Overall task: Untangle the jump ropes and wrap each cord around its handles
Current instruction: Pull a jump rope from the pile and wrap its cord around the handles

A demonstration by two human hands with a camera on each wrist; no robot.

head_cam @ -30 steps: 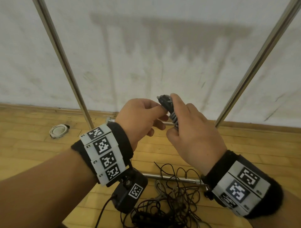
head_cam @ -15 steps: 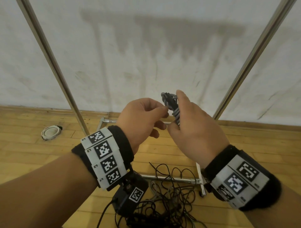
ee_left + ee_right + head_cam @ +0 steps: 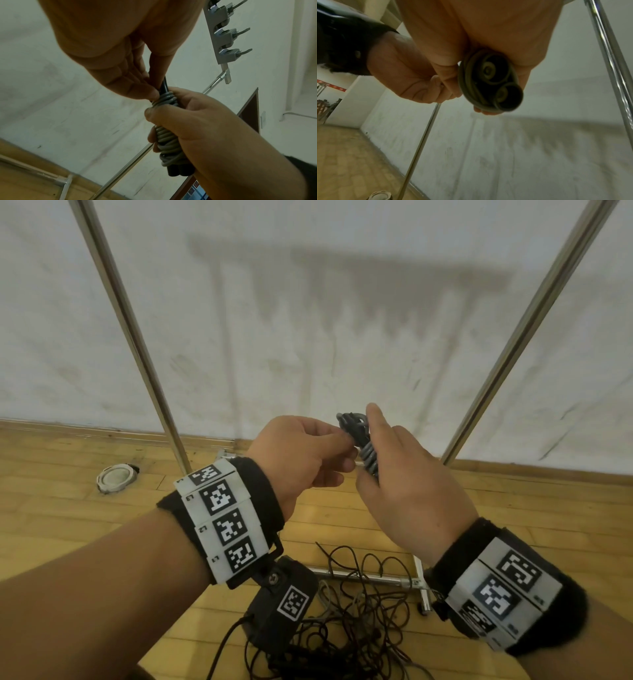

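The person held one jump rope bundle (image 3: 364,446) up at chest height, near the centre of the head view. The right hand (image 3: 407,491) was wrapped around the pair of black handles (image 3: 180,171), fingers and thumb curled over the grey cord (image 3: 167,139) that was coiled in tight turns along them. The grip of that hand was closed firmly on the bundle, with the forefinger lying up along its far side toward 12 o'clock.

The left hand (image 3: 301,455) sat just beside it at 9 o'clock, touching the upper end of the bundle. In the left wrist view its fingertips (image 3: 145,92) pinched a dark strand at the top of the coils, thumb and forefinger pressed together on it. From the right wrist view the butt ends of the two handles (image 3: 494,81) showed side by side, with cord looped around them.

Down at 6 o'clock, on the wooden floor (image 3: 68,508), lay a tangle of thin dark ropes (image 3: 349,621), well apart from the hands. It rested against the low chrome bar of a metal rack (image 3: 376,578), whose two slanted poles rose at 11 and 1 o'clock in front of a white wall (image 3: 308,302). A small round white fitting (image 3: 114,477) sat in the floor at 9 o'clock.
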